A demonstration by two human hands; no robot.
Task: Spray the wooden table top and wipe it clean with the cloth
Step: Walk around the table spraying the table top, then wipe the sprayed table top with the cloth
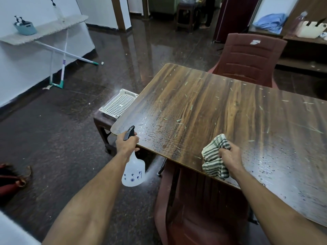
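Translucent spray bottle (134, 169), contents unclear, gripped by left hand (126, 143).

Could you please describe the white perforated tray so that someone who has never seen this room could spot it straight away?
Start at the wooden table top and follow it to its far left corner. Just below that corner a low dark stool stands on the floor, and the white tray lies on it, partly tucked under the table edge. Its square-holed grid base sets it apart.
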